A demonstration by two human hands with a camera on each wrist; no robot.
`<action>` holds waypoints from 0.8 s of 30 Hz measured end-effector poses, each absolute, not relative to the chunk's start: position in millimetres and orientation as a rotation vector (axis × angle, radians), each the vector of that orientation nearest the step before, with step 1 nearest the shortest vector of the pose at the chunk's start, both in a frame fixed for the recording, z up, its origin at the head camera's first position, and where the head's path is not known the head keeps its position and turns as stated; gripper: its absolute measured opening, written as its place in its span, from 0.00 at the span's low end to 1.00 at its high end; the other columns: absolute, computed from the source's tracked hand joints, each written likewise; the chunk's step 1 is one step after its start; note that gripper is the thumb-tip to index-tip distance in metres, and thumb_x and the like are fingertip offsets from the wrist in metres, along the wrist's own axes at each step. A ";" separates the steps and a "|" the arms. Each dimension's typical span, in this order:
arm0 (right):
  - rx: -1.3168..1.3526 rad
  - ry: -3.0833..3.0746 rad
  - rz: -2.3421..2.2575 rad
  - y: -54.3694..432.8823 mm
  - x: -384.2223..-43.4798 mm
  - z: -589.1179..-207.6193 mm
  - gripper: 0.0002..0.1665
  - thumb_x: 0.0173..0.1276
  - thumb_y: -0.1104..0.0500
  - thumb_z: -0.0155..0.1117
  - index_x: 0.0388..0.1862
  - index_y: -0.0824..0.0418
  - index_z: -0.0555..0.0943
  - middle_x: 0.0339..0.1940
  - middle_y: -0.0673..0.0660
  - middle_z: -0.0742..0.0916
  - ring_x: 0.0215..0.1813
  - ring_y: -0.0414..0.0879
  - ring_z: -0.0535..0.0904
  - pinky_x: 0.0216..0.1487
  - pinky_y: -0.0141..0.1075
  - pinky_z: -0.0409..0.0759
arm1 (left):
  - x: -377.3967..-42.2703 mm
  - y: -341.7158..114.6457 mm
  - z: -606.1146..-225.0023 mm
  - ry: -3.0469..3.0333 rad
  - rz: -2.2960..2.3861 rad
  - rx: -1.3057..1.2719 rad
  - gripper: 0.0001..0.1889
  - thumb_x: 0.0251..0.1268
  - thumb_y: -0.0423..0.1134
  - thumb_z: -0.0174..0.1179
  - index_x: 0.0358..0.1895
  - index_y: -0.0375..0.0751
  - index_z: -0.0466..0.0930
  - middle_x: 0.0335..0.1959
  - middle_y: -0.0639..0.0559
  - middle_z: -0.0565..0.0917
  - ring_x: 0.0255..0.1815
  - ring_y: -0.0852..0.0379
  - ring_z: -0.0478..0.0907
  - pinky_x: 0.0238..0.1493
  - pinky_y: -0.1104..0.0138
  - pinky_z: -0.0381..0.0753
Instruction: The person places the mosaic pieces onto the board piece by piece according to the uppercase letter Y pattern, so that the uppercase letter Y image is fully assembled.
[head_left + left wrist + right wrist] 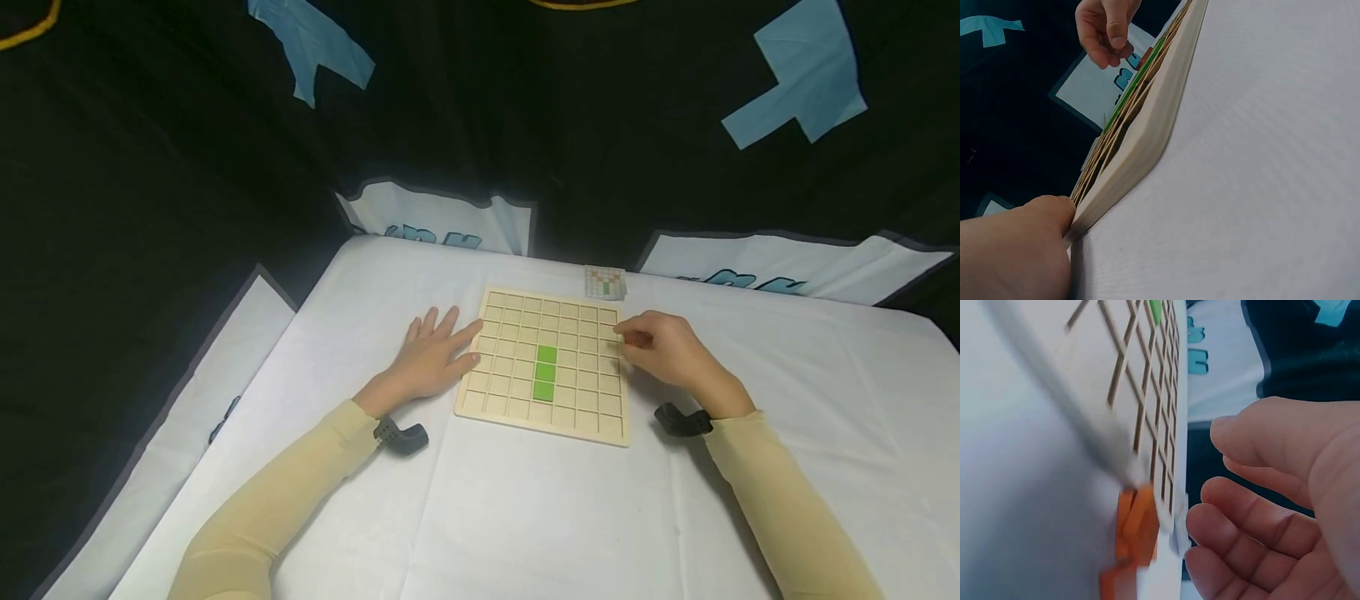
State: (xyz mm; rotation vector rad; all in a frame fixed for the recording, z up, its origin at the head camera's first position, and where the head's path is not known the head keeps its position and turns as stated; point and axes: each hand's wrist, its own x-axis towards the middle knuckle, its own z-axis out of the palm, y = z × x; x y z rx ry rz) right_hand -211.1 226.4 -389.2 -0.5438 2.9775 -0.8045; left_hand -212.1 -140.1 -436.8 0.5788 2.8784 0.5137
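Note:
A pale wooden grid board (502,408) lies on the white cloth, with a column of three green squares (545,372) in its cells. My left hand (427,362) is spread flat at the board's left side, thumb and index finger touching the edge. Over the board's right edge hovers my right hand (663,350). The right wrist view shows its fingers (1235,519) loosely bent, thumb apart from them, nothing between. Orange pieces (1141,528) sit beside the board's edge in that view; in the head view the right hand hides them.
A small card (604,283) with a printed grid pattern lies behind the board's far right corner. The white cloth (525,517) covers the table. Black fabric (480,108) with pieces of blue tape (813,75) hangs behind it. Each wrist wears a black device (682,420).

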 end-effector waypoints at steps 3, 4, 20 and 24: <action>-0.496 2.983 -0.810 235.4 -208.6 -391.4 0.17 0.63 0.65 0.70 0.51 0.68 0.87 0.41 0.63 0.88 0.39 0.51 0.78 0.41 0.40 0.78 | -212.3 -140.0 -436.6 2.880 0.508 0.588 0.33 0.79 0.59 0.40 0.83 0.56 0.52 0.85 0.36 0.44 0.84 0.28 0.32 0.81 0.35 0.33; -0.479 2.983 -0.809 238.2 -207.9 -392.2 0.17 0.63 0.64 0.71 0.51 0.67 0.87 0.43 0.64 0.88 0.40 0.51 0.78 0.41 0.40 0.78 | -212.3 -140.1 -436.5 2.882 0.508 0.591 0.33 0.79 0.59 0.41 0.83 0.56 0.52 0.85 0.36 0.44 0.84 0.28 0.33 0.81 0.35 0.33; -0.309 2.965 -0.731 263.1 -205.8 -396.0 0.21 0.65 0.62 0.69 0.55 0.70 0.84 0.49 0.69 0.87 0.41 0.53 0.78 0.40 0.38 0.80 | -214.0 -140.3 -441.5 2.886 0.511 0.590 0.34 0.79 0.61 0.39 0.83 0.57 0.52 0.85 0.37 0.44 0.84 0.29 0.33 0.81 0.35 0.33; -0.294 2.953 -0.730 263.8 -207.3 -398.1 0.21 0.65 0.63 0.68 0.55 0.71 0.84 0.46 0.68 0.87 0.39 0.52 0.77 0.37 0.35 0.77 | -214.2 -140.9 -440.9 2.889 0.503 0.594 0.34 0.79 0.61 0.40 0.83 0.57 0.52 0.85 0.37 0.44 0.84 0.29 0.33 0.81 0.35 0.34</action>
